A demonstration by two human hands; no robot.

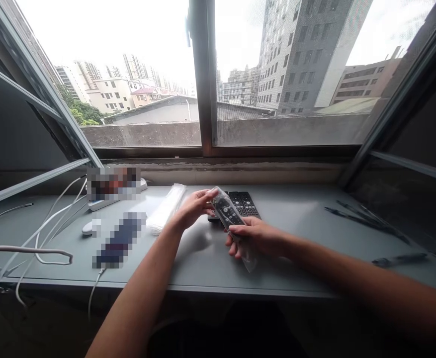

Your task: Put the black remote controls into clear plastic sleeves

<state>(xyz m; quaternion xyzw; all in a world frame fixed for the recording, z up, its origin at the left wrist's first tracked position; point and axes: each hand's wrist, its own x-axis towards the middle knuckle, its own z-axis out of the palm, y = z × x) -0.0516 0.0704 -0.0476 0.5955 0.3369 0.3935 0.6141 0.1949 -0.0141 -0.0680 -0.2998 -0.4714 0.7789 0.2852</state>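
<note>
A black remote control (225, 209) lies inside a clear plastic bag (248, 258), tilted in front of me above the table. My right hand (249, 233) is closed around its lower end, and the loose tail of the bag hangs below the fingers. At the upper end, my left hand (199, 204) pinches the bag between thumb and fingers. Just behind the bagged remote, several more black remotes (245, 201) lie side by side on the table, partly hidden. Left of my left hand rests a stack of clear plastic bags (167, 209).
The grey table (296, 214) runs up to a window. A power strip (143, 185), white cables (39, 238), a white rounded object (88, 227) and a blurred-out dark item (119, 243) occupy the left. Several pens (400, 259) lie at the right. Metal frame bars flank both sides.
</note>
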